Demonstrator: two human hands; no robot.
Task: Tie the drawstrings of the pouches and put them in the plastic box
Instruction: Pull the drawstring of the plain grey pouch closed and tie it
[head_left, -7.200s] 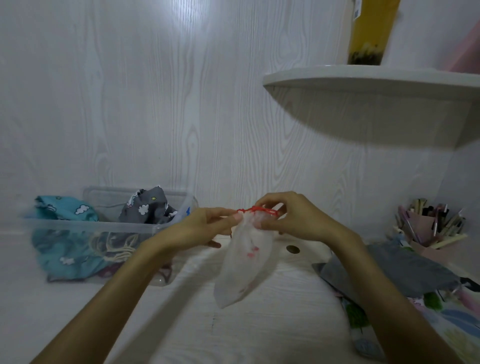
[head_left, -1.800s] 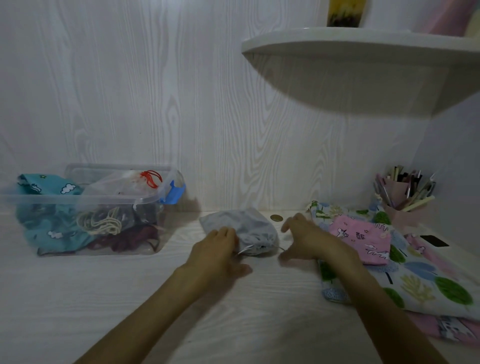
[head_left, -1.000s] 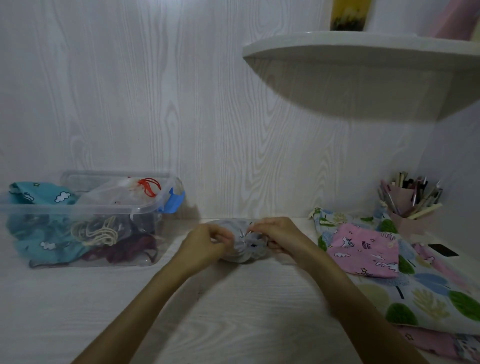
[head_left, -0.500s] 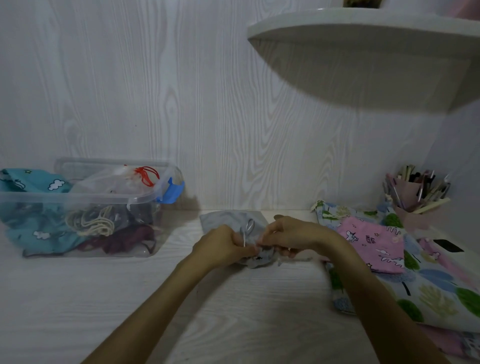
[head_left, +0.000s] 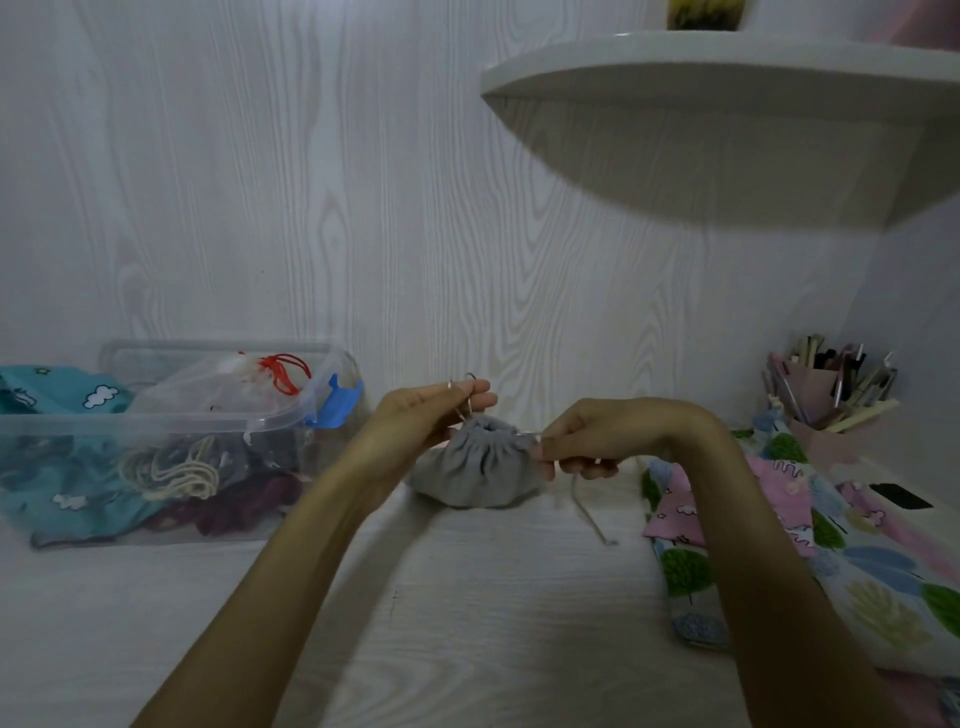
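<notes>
A grey pouch (head_left: 475, 475) rests on the white table between my hands, its mouth gathered into pleats. My left hand (head_left: 415, 418) pinches one grey drawstring loop and lifts it up beside the pouch's left. My right hand (head_left: 587, 441) grips the other drawstring at the pouch's right, and a loose end (head_left: 589, 512) trails down onto the table. The clear plastic box (head_left: 156, 431) stands at the left. It holds a sheer white pouch with red strings (head_left: 244, 382), a teal cloud-print pouch (head_left: 57, 400) and darker pouches.
A pink pouch (head_left: 769, 499) lies on a leaf-print cloth (head_left: 872, 582) at the right. A pink holder of pens (head_left: 826, 400) stands in the right corner. A white shelf (head_left: 727, 104) juts out overhead. A small black object (head_left: 898, 496) lies far right.
The sheer pouch with red strings went from my hands into the box. I then took the grey pouch, and my hands have now pulled its strings apart, cinching the mouth.
</notes>
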